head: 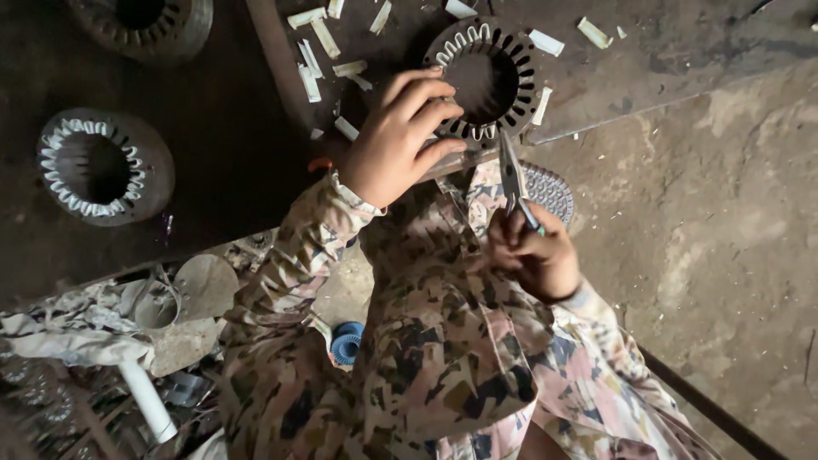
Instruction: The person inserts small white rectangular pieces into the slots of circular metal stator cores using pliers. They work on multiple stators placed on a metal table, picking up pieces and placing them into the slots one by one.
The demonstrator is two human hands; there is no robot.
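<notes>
Two surfaces are showing: a dark, stained worktop across the top of the view, and a rough concrete floor running off to the right. Light is dim. White paper strips are lying scattered over the worktop.

A ring-shaped motor core is sitting near the worktop's edge, some slots lined in white. The left hand is resting on its rim, fingers curled half-closed over the near-left side. The right hand is gripping the pliers tight by the handles, tips pointing up at the core's lower edge; cannot tell if they are touching it.

A second core with white-lined slots is sitting at left, a third at the top left corner. Scrap, a white pipe and a blue ribbed part are piling up below the worktop. The camouflage sleeves are covering part of that pile.
</notes>
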